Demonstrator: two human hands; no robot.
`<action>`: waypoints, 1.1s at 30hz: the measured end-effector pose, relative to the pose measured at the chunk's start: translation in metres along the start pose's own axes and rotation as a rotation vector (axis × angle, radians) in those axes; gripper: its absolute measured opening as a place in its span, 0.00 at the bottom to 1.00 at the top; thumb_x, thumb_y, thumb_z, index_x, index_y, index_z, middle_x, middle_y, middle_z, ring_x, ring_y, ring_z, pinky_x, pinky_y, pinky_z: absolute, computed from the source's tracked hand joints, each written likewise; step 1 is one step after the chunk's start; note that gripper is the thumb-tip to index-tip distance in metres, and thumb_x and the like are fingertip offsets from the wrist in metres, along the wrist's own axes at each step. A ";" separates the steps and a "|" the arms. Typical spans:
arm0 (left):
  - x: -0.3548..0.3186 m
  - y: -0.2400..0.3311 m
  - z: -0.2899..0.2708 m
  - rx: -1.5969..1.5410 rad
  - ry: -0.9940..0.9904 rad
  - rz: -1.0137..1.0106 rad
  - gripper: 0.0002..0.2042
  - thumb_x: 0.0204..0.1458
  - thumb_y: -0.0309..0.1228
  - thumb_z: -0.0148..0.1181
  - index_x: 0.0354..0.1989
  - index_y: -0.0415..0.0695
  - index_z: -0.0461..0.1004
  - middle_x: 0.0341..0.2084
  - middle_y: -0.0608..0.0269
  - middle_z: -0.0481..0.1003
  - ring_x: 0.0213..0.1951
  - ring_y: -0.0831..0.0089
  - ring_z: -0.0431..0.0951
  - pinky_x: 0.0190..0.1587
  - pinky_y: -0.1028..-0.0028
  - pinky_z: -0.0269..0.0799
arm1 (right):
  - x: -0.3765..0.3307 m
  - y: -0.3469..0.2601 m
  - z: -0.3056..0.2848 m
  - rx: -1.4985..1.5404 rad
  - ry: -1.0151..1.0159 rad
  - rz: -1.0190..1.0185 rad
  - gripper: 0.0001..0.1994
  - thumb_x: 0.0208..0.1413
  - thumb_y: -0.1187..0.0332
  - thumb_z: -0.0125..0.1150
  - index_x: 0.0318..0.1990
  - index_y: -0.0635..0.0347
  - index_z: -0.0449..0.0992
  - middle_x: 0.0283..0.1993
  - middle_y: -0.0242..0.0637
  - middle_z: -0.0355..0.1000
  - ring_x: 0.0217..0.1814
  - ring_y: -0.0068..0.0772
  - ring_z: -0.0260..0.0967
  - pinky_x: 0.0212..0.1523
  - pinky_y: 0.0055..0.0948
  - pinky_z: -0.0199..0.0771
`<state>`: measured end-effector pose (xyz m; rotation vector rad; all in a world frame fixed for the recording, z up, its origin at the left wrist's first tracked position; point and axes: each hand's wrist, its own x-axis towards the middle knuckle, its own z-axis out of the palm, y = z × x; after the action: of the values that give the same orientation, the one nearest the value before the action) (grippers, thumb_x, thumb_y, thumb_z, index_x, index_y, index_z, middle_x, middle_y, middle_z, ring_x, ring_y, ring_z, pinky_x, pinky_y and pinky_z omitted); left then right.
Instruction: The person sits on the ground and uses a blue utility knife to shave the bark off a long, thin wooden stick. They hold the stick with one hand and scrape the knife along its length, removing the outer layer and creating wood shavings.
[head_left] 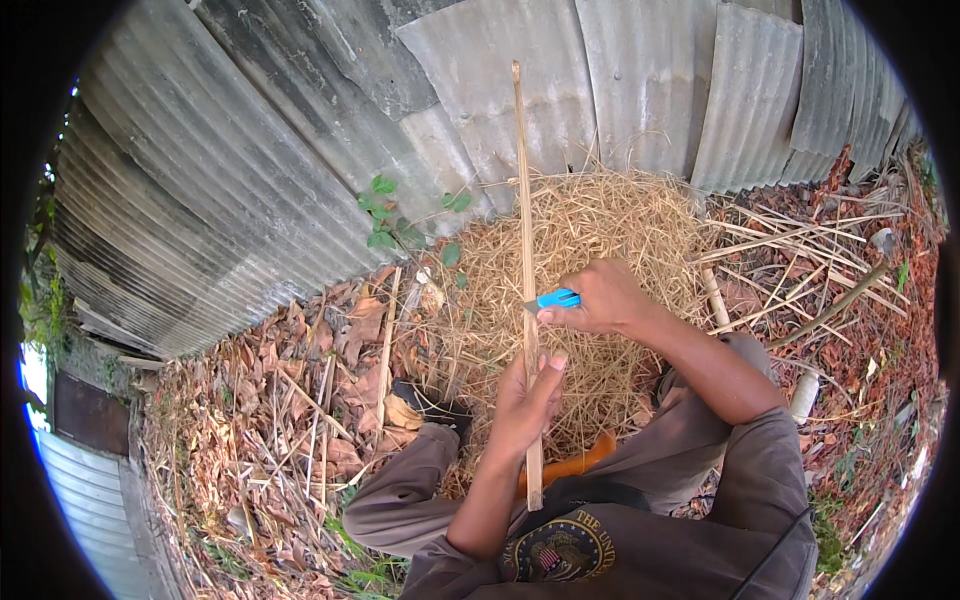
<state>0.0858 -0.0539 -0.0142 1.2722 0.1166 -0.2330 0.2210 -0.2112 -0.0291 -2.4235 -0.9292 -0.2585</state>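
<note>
The left hand (527, 400) was wrapped around a long bamboo strip (526, 250), gripping it near its lower end and holding it upright over the lap. The right hand (597, 298) was closed on a blue-handled knife (553, 299), its blade set against the strip just above the left hand. Behind the strip lay a heap of straw (600, 230) against a corrugated metal fence (300, 130). Dry leaves (300, 400) covered the ground to the left, loose sticks (790, 250) to the right.
</note>
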 end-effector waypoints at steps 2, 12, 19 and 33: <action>0.000 0.002 0.000 0.026 -0.006 0.009 0.10 0.58 0.32 0.56 0.34 0.46 0.60 0.13 0.74 0.57 0.10 0.87 0.53 0.14 0.82 0.48 | 0.007 0.002 -0.002 -0.006 -0.015 -0.006 0.39 0.45 0.25 0.44 0.13 0.57 0.73 0.08 0.38 0.62 0.12 0.44 0.65 0.17 0.40 0.63; -0.050 0.002 -0.020 0.077 -0.022 0.005 0.14 0.53 0.25 0.62 0.31 0.47 0.58 0.18 0.78 0.59 0.21 0.90 0.58 0.23 0.86 0.53 | 0.042 0.011 -0.005 -0.002 0.020 0.224 0.40 0.46 0.25 0.42 0.13 0.58 0.73 0.09 0.39 0.63 0.15 0.44 0.67 0.19 0.43 0.65; -0.049 0.004 -0.044 0.096 0.070 0.070 0.15 0.51 0.22 0.63 0.30 0.47 0.58 0.19 0.77 0.60 0.21 0.90 0.58 0.23 0.86 0.54 | 0.022 -0.044 0.023 0.052 -0.099 -0.148 0.36 0.43 0.26 0.50 0.12 0.55 0.72 0.09 0.37 0.63 0.11 0.41 0.64 0.14 0.39 0.60; -0.116 0.001 -0.032 -0.033 -0.032 -0.193 0.19 0.46 0.17 0.63 0.34 0.47 0.56 0.17 0.74 0.58 0.20 0.88 0.55 0.23 0.85 0.50 | 0.048 0.039 0.011 -0.237 0.053 0.034 0.41 0.43 0.21 0.41 0.14 0.56 0.73 0.09 0.32 0.63 0.13 0.31 0.66 0.16 0.35 0.63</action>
<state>-0.0251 -0.0103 0.0019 1.2248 0.2158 -0.4156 0.2821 -0.2023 -0.0375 -2.6310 -0.8755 -0.4398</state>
